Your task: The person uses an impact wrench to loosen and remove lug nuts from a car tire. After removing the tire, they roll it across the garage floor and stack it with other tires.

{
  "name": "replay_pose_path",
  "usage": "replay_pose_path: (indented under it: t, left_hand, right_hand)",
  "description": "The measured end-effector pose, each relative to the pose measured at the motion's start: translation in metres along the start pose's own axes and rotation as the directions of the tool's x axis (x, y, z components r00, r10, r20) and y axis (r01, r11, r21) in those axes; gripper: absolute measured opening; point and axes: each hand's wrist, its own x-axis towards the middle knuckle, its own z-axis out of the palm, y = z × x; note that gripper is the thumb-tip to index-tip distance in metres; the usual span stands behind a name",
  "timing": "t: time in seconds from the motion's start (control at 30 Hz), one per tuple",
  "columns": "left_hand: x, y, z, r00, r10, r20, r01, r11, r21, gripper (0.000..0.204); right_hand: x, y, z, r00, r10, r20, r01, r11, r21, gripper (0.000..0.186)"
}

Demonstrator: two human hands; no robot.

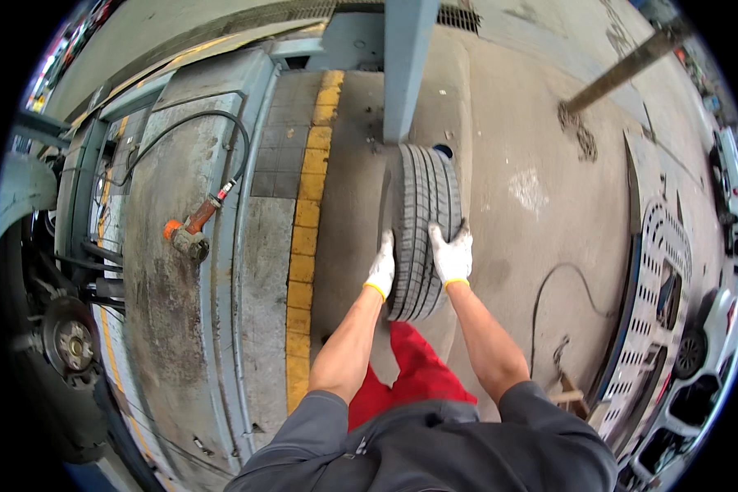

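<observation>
A black tire (418, 189) stands upright on its tread in front of me, its grooved tread facing up. My left hand (381, 264), in a white glove with a yellow cuff, grips the tire's left side, its fingertips partly hidden against the sidewall. My right hand (453, 254), gloved the same way and marked with grime on the fingers, grips the right side of the tread with the thumb on top. The tire's lower end is just ahead of my red-trousered legs.
A blue-grey post (406, 57) rises beyond the tire. Left are a yellow strip (303, 246), a steel platform (156, 287) with an orange-brown air tool (193, 225) and hose, and an exposed wheel hub (72, 340). Right are a pole (619, 70), a slotted panel (644, 328) and white cars (717, 328).
</observation>
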Motion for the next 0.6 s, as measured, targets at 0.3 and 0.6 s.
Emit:
replay_pose_path:
  t: [0.3,0.6]
  left_hand:
    - [-0.018,-0.033,0.005,0.953,0.148,-0.263,-0.003,0.876,0.483,0.088]
    - [-0.06,-0.036,-0.026,0.969,0.041,-0.243,0.127,0.761,0.637,0.092]
  right_hand:
    - [0.004,0.04,0.064,0.998,-0.029,-0.06,0.013,0.967,-0.253,0.101]
    - [0.007,0.081,0.078,0.998,0.037,-0.047,-0.041,0.994,-0.104,0.098]
